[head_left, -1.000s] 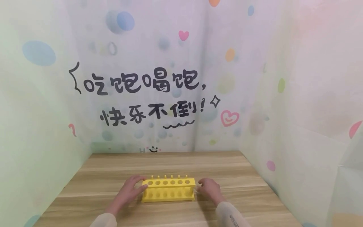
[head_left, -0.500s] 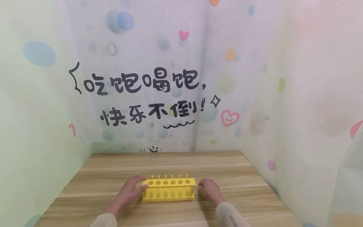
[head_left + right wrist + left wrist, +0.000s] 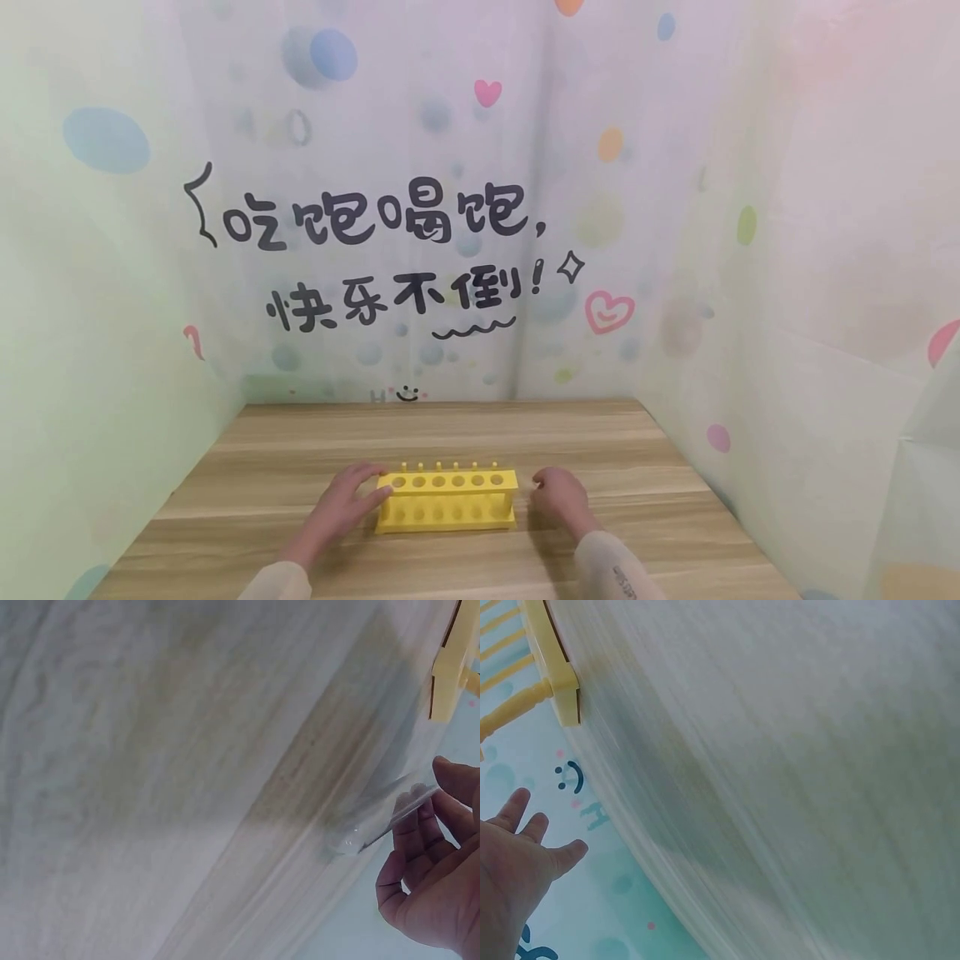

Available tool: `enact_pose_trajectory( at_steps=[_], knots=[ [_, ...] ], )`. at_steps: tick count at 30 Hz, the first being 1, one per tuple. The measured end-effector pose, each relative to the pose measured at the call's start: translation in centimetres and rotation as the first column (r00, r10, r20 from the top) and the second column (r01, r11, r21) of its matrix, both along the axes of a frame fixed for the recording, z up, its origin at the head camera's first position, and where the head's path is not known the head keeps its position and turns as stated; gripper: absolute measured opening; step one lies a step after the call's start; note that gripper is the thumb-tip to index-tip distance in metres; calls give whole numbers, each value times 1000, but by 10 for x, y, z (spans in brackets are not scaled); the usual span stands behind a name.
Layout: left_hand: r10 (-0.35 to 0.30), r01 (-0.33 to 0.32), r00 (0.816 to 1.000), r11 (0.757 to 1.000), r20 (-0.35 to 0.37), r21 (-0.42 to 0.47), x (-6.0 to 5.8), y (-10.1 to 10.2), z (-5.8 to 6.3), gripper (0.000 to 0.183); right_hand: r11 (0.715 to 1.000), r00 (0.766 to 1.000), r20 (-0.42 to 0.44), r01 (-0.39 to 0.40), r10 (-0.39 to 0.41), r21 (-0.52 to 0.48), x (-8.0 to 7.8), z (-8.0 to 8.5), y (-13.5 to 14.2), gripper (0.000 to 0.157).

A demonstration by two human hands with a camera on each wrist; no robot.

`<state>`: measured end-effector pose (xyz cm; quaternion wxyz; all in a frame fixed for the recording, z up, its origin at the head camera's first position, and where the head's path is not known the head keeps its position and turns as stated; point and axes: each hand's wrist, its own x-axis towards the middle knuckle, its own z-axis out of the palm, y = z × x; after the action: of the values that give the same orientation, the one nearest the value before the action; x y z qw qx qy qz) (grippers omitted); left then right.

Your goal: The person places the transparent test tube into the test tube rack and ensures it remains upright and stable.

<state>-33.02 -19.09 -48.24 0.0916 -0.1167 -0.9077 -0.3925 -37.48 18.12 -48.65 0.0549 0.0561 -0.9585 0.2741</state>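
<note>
A yellow test tube rack [image 3: 446, 504] stands upright on the wooden table, with a row of round holes along its top and short pegs behind. No tube shows in its holes. At its left end my left hand [image 3: 345, 500] holds the top plate, thumb on the front edge and forefinger behind. In the left wrist view other fingers [image 3: 536, 825] of that hand spread away from the rack. My right hand [image 3: 561, 498], just right of the rack, pinches a clear test tube [image 3: 379, 817] between thumb and fingers. The tube slants, its rounded end pointing away from the hand.
The wooden tabletop [image 3: 450, 429] ends at a patterned back wall [image 3: 420, 358] with printed lettering and coloured spots. Similar light walls rise along the left side [image 3: 97, 333] and right side [image 3: 795, 400].
My right hand has shifted slightly to the right, widening the gap to the rack. The left hand and the rack stay where they were.
</note>
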Motion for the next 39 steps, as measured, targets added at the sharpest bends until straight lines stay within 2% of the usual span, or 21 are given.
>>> enact_pose_trajectory(
  at_steps=[8,12,18,23,25,33,39],
  knots=[
    [-5,5,1000,1000,-8,4,0,1,0,49,989,997,-73,-18,7,-148,-7,6,7,28],
    [-2,2,1000,1000,-12,11,-2,0,-3,49,967,993,-115,-21,-9,-255,-11,10,5,31],
    [2,-2,1000,1000,-16,25,-3,0,-6,50,897,982,-184,-46,-40,-440,-12,20,-1,33],
    [2,-2,1000,1000,-3,18,-2,0,-3,50,825,970,-234,-83,-61,-559,-12,29,-6,31],
    [3,-3,1000,1000,-1,19,-1,0,-3,49,803,968,-240,-88,-70,-589,-11,32,-8,30],
    [5,-4,1000,999,-7,41,-1,2,-3,48,750,947,-304,-129,-100,-649,-10,50,-16,29],
    [4,-3,1000,999,-6,37,0,2,-2,48,662,934,-344,-200,-93,-722,-5,69,-27,31]
  ],
)
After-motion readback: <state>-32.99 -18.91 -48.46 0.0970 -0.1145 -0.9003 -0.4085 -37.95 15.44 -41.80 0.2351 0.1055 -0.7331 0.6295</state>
